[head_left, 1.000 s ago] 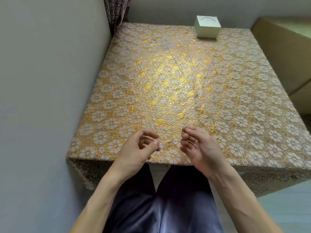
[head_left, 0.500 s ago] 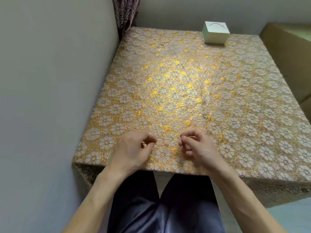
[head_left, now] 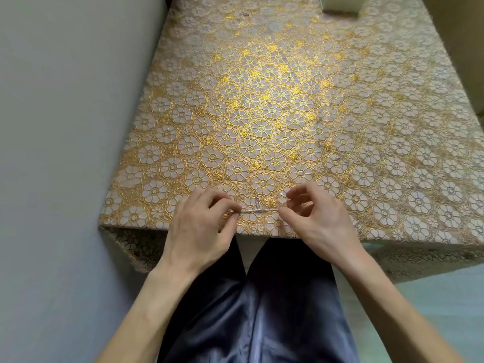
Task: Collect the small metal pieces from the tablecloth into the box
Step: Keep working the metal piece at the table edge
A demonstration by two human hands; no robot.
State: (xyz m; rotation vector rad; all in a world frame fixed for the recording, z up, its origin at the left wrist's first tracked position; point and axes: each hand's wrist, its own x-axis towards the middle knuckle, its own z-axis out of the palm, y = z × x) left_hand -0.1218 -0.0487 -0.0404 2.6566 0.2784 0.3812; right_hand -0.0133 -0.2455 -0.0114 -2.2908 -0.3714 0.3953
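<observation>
Lying left to right along the near edge of the tabletop, a thin silver metal strand (head_left: 258,210) spans the gap between the two hands, its long axis running straight from one to the other.

From the head view, the left hand (head_left: 201,231) has its fingers curled, with thumb and forefinger pinched on the strand's left end. The right hand (head_left: 319,218) is curled too, its thumb tip at the strand's right end. I cannot tell whether it grips that end or only touches it.

Just beyond the strand's middle, a small bent metal piece (head_left: 257,203) lies on the gold flowered tablecloth (head_left: 262,113). What looks like a second metal piece (head_left: 282,194) glints just by the right forefinger tip.

The box (head_left: 340,5) stands at the far edge, cut off by the top of the picture. It is well apart from both hands and off toward the right. I judge the right hand has the shorter path to it, and the carry would run away from the person across the whole cloth.
</observation>
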